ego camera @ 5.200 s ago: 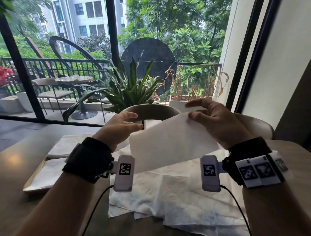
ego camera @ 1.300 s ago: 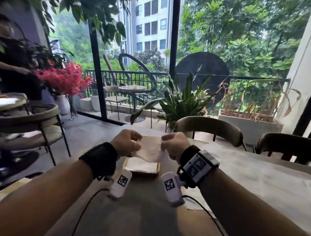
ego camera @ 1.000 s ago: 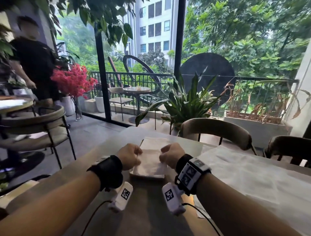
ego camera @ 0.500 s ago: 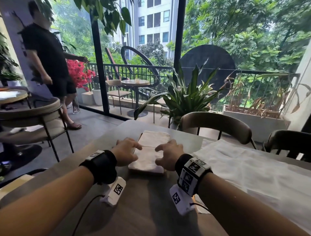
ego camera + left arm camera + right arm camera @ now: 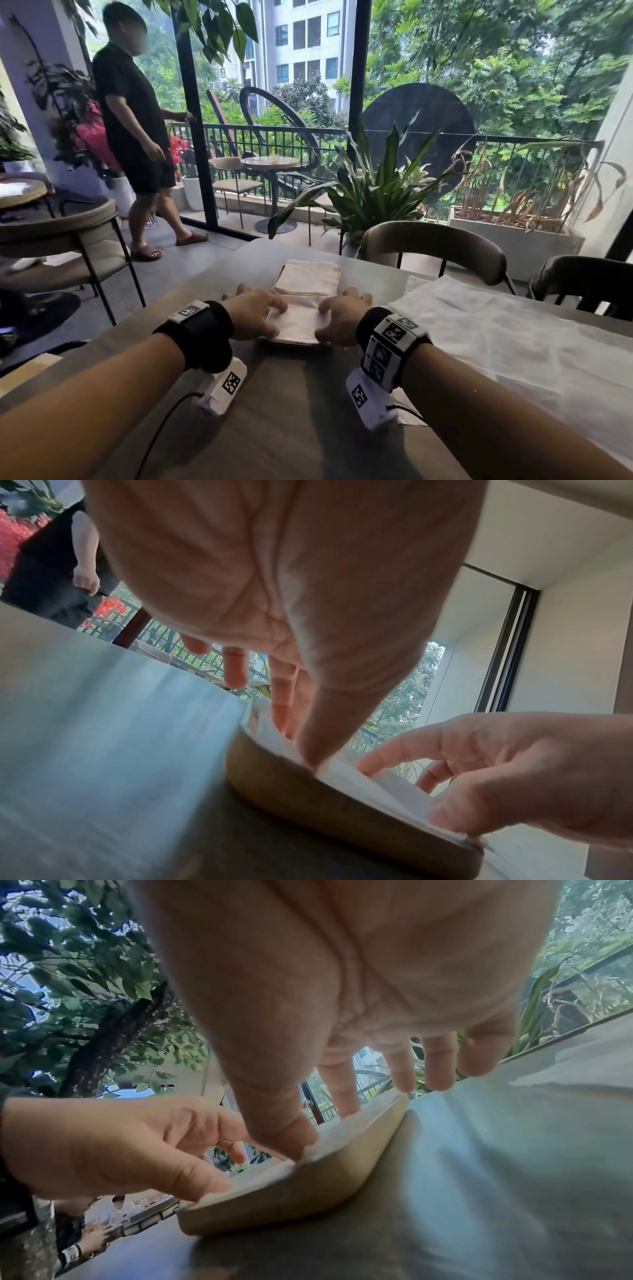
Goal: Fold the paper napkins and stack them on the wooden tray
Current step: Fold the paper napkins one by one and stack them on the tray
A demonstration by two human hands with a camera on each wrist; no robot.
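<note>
A wooden tray (image 5: 325, 804) lies on the table, its pale rim also in the right wrist view (image 5: 308, 1199). On its near half lies a folded white napkin (image 5: 296, 320); a second folded stack (image 5: 308, 279) sits on the far half. My left hand (image 5: 255, 315) presses the napkin's left side with straight fingers, thumb tip (image 5: 315, 760) on the paper. My right hand (image 5: 342, 320) presses the right side, its thumb (image 5: 291, 1146) down on the napkin's edge. Neither hand curls round anything.
Unfolded white napkins (image 5: 513, 335) are spread over the table to my right. Two chairs (image 5: 435, 246) stand at the far edge, with a potted plant (image 5: 373, 192) behind. A person in black (image 5: 137, 137) walks at the left near another table.
Both hands carried the folded napkin left to the tray, laid it on the near half and let go of it. They now lie flat on it. The person behind walked right.
</note>
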